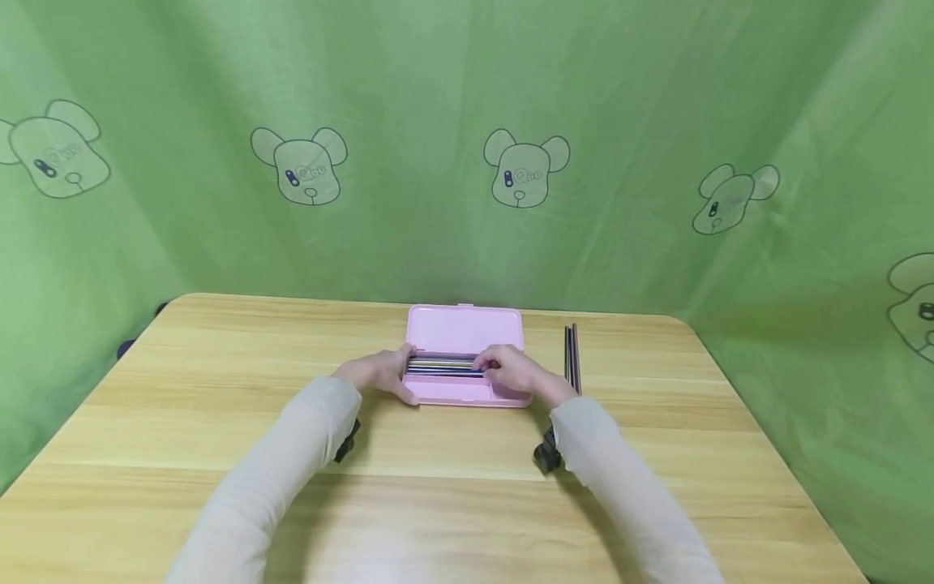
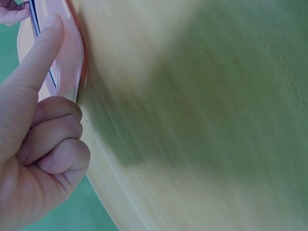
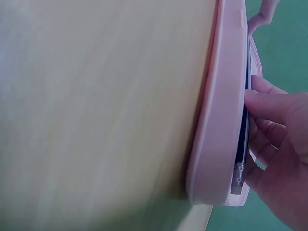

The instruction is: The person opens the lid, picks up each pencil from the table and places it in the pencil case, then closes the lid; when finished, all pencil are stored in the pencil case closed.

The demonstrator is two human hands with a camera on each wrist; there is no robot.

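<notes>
A pink pencil case [image 1: 447, 392] lies with its lid [image 1: 464, 328] folded back at the middle of the table's far side. Several pencils [image 1: 438, 366] lie lengthwise inside it. My left hand [image 1: 381, 371] grips the left end of the case; in the left wrist view its thumb [image 2: 41, 53] reaches over the case and other fingers are curled by the end. My right hand [image 1: 511, 369] is over the case's right part. In the right wrist view it pinches a dark pencil [image 3: 242, 139] with a metal-banded eraser end, along the case's side.
Several dark pencils [image 1: 568, 353] lie on the wooden table [image 1: 452, 503] to the right of the case, partly behind the right forearm. A green curtain [image 1: 423, 243] with bear-head outlines hangs behind and at both sides. Black wrist devices [image 1: 546, 454] sit under the forearms.
</notes>
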